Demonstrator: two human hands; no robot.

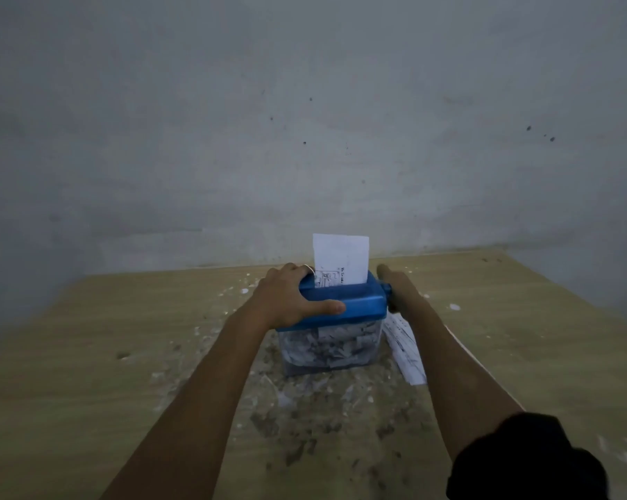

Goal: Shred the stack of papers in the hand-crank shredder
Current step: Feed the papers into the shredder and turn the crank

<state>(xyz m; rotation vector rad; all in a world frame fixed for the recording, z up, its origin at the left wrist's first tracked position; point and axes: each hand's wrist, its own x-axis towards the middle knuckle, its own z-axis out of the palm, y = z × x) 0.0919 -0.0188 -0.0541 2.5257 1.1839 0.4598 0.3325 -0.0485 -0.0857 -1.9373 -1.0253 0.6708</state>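
While both arms reach straight out over the scrap-littered wooden table point(88, 355), the left hand point(286, 301) clamps the blue shredder point(344, 304) lid, the right hand point(394, 286) blurs at its crank side, grip unclear, and one sheet point(340, 258) stands in the slot; spare papers point(405, 351) lie just right.

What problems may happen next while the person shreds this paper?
1. The clear bin under the blue shredder top looks packed with strips, so the sheet standing in the slot may jam.
2. The left hand holds the top with fingers close to the slot; they might get pinched.
3. The right hand at the crank side may nudge the loose papers lying beside the bin.
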